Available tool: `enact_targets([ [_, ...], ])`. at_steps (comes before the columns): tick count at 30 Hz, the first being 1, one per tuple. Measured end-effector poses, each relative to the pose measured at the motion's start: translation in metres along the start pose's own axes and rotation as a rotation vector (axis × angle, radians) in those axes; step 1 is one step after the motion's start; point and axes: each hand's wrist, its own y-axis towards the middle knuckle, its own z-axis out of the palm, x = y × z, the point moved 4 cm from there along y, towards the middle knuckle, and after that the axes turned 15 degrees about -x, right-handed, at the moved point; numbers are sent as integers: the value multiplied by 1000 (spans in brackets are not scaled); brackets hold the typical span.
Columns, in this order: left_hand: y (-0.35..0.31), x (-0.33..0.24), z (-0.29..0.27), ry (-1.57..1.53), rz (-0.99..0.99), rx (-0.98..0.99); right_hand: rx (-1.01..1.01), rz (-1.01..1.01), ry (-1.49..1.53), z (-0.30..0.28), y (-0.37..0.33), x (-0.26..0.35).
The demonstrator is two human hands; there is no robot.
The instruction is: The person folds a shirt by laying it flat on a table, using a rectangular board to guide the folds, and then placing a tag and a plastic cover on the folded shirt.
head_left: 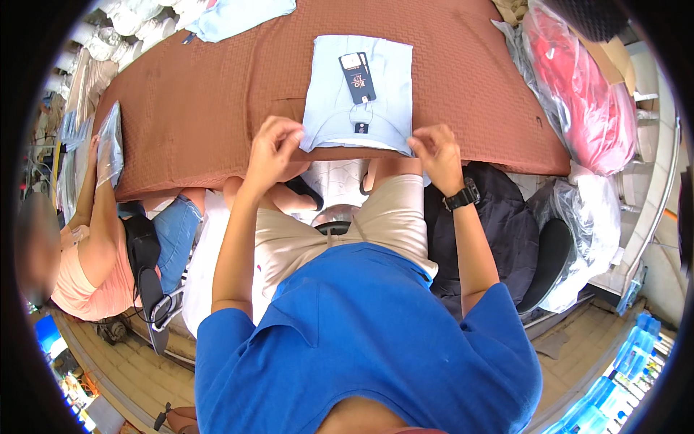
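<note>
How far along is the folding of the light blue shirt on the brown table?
Done: the light blue shirt already lies as a neat folded rectangle on the brown cloth-covered table, dark hang tag on top. In hand: the left hand and right hand pinch its two near corners at the table edge. Left: both hands are on it, so it is not yet released or bagged; bagged garments lie at right.

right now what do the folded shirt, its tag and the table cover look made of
Folded shirt: light blue woven cloth, matte, probably cotton, lying flat and crisp. Tag: dark stiff card, slight sheen. Table cover: rust-brown quilted fabric with a stitched, bumpy pattern.
</note>
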Motion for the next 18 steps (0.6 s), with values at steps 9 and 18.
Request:
enact_targets([
  [9,39,34,39,110,-193,86,-126,135,-38,57,52,-46],
  [18,149,41,84,267,158,-229,-245,-266,-308,131,123,-4],
])
